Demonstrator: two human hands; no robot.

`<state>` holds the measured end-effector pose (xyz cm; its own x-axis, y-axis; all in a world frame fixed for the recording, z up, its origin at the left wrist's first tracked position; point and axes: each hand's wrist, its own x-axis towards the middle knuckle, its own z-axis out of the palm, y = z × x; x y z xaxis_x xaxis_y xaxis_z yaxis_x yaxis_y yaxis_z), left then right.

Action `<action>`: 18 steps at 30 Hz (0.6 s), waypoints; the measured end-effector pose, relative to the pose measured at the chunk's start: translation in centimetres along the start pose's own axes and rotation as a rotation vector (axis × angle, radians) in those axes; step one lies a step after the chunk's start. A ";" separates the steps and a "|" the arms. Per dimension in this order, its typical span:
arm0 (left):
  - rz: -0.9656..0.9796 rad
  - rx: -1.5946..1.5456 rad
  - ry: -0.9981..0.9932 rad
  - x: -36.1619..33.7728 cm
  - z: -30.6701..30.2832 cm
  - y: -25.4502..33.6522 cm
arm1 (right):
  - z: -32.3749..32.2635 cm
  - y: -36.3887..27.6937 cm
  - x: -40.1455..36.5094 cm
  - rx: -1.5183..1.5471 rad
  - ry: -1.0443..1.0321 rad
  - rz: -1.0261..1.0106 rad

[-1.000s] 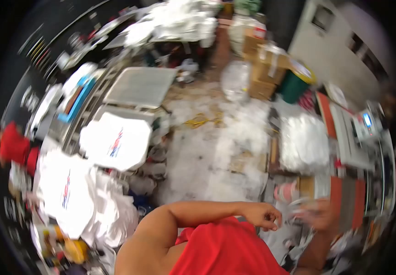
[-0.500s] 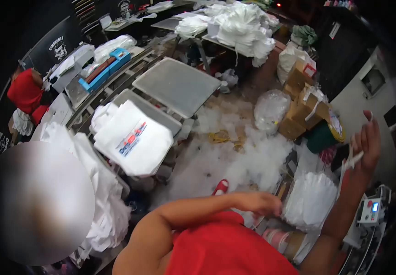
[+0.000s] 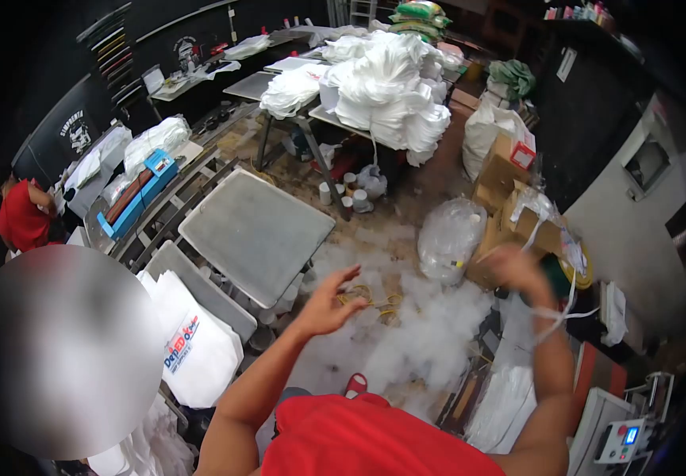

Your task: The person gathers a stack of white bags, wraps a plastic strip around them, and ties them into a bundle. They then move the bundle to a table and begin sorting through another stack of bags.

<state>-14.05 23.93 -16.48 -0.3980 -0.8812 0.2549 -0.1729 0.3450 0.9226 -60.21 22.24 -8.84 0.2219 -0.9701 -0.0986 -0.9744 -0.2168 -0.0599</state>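
My left hand [image 3: 329,305] is held out over the floor with its fingers apart and nothing in it. My right hand [image 3: 520,274] is smeared by motion in front of the cardboard boxes [image 3: 495,186], so its fingers cannot be made out. A thin white strip [image 3: 547,315] hangs around my right forearm, with loose ends trailing to the right. Below that arm lies a stack of white bags [image 3: 501,412]. On the left, white bags with a red and blue print [image 3: 200,349] rest on a flat board, beside a bare grey platen [image 3: 255,234].
Big heaps of white bags [image 3: 390,87] cover a table at the back. A clear plastic bundle [image 3: 451,242] sits on the floor by the boxes. A machine with a lit display [image 3: 620,440] stands at lower right. Another person in red [image 3: 24,214] is at far left.
My left hand has swung away from the white stack, out to the left, and its fingers are spread. My right hand has come down and inward from its raised position. The camera view has shifted.
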 end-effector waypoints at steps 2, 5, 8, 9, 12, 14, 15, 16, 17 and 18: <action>0.108 -0.254 -0.096 2.7 1.9 1.2 | 1.0 -14.8 2.9 0.547 -0.375 -0.487; -0.119 -0.791 -0.360 3.5 2.2 0.9 | -5.0 -22.8 5.9 0.588 -0.173 -0.613; -0.394 -0.660 -0.674 3.3 -3.6 0.1 | -9.9 -22.4 10.5 0.598 0.150 -0.398; -0.398 -0.671 -0.659 2.9 -5.9 -1.0 | -10.9 -20.7 12.4 0.608 0.123 -0.387; -0.554 -0.560 -0.289 0.2 -12.5 -7.7 | -11.4 -14.3 18.1 0.538 0.061 -0.251; -0.699 -0.414 -0.073 -3.8 -16.2 -14.5 | -9.3 -9.2 22.0 0.536 -0.149 -0.064; -0.785 -0.341 0.023 -5.4 -18.4 -16.4 | -7.6 -7.2 23.5 0.665 -0.265 0.045; -0.703 -0.286 0.126 -7.5 -19.6 -19.6 | -5.5 -5.8 24.4 0.783 -0.380 0.167; -0.616 -0.224 0.221 -9.3 -20.8 -21.9 | -3.5 -5.1 25.3 1.029 -0.411 0.245; -0.697 -0.155 0.241 -10.5 -22.3 -22.5 | -1.1 -3.3 26.7 1.149 -0.473 0.269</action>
<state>14.15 18.17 -33.47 -0.0319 -0.9311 -0.3634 -0.1769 -0.3526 0.9189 -51.10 -3.01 -10.17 0.2454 -0.7835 -0.5709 -0.4505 0.4293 -0.7828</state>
